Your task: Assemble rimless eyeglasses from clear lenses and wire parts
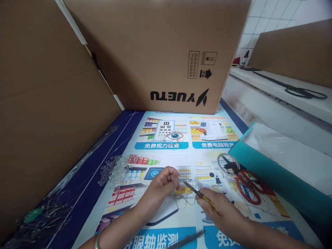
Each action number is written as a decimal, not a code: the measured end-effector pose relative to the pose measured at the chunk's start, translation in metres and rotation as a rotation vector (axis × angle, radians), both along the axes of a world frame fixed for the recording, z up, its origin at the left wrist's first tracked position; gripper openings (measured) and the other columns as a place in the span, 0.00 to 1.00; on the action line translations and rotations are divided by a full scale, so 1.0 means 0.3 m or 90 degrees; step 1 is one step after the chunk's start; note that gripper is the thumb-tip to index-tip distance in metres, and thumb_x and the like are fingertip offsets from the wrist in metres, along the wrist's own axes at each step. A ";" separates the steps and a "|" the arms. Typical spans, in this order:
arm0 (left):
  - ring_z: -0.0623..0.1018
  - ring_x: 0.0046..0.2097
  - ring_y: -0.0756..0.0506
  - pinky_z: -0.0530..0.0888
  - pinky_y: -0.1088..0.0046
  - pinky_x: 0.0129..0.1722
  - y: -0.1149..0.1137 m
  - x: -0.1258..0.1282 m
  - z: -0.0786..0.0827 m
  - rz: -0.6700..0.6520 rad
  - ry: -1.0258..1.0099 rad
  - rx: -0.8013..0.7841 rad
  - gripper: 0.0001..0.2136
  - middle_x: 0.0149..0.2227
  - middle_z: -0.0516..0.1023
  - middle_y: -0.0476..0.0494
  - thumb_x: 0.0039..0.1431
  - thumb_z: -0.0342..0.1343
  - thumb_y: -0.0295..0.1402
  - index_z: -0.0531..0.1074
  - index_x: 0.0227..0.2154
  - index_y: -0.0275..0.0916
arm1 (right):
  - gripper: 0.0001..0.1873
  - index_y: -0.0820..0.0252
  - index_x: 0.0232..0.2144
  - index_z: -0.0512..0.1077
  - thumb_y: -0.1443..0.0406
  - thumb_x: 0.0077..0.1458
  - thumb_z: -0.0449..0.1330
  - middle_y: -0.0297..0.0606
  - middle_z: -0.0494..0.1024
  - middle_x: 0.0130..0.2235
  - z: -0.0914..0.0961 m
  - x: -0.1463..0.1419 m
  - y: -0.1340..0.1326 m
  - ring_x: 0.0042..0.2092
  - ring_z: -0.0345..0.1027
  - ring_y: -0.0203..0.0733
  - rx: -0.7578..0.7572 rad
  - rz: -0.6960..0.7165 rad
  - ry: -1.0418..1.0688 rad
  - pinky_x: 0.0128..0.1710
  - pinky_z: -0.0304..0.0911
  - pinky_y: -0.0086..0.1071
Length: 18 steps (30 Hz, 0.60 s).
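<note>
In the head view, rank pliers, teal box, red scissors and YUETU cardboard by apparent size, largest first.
YUETU cardboard
Teal box
Red scissors
Pliers, partly hidden by the right hand

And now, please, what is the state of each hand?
Left hand: closed, apparently pinching the beaded wire piece.
Right hand: closed, holding the yellow-handled pliers.

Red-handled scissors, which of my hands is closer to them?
Right. The right hand is just left of the scissors; the left hand is farther left.
</note>
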<state>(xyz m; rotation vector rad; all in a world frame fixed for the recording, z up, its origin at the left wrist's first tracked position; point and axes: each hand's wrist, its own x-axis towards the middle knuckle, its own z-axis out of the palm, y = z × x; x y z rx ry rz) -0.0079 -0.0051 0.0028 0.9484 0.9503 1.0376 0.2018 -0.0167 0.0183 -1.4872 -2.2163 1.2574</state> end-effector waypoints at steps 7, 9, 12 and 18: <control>0.70 0.25 0.52 0.64 0.75 0.30 0.001 -0.004 0.007 -0.069 -0.003 -0.070 0.07 0.24 0.70 0.49 0.58 0.50 0.33 0.68 0.37 0.38 | 0.16 0.57 0.33 0.65 0.54 0.60 0.43 0.36 0.72 0.31 -0.003 -0.001 -0.003 0.32 0.64 0.39 0.009 -0.002 0.005 0.31 0.55 0.29; 0.70 0.25 0.51 0.65 0.75 0.30 0.001 -0.004 0.005 -0.066 -0.015 -0.083 0.07 0.24 0.71 0.48 0.57 0.51 0.33 0.69 0.36 0.38 | 0.16 0.58 0.33 0.65 0.54 0.60 0.44 0.36 0.73 0.31 -0.004 0.000 -0.004 0.32 0.65 0.39 0.006 -0.002 0.008 0.32 0.55 0.29; 0.72 0.26 0.51 0.66 0.74 0.30 0.003 -0.005 0.000 -0.063 -0.026 -0.087 0.06 0.26 0.73 0.46 0.55 0.53 0.33 0.70 0.35 0.37 | 0.16 0.58 0.34 0.66 0.55 0.60 0.44 0.37 0.73 0.32 -0.007 0.000 -0.004 0.33 0.65 0.40 0.016 0.001 0.001 0.33 0.56 0.30; 0.75 0.29 0.48 0.68 0.71 0.34 0.005 -0.009 0.009 -0.059 -0.019 -0.086 0.07 0.30 0.76 0.42 0.54 0.54 0.34 0.71 0.33 0.36 | 0.16 0.57 0.34 0.65 0.55 0.60 0.43 0.37 0.73 0.32 -0.017 0.001 -0.008 0.32 0.64 0.39 0.032 0.001 -0.014 0.32 0.55 0.30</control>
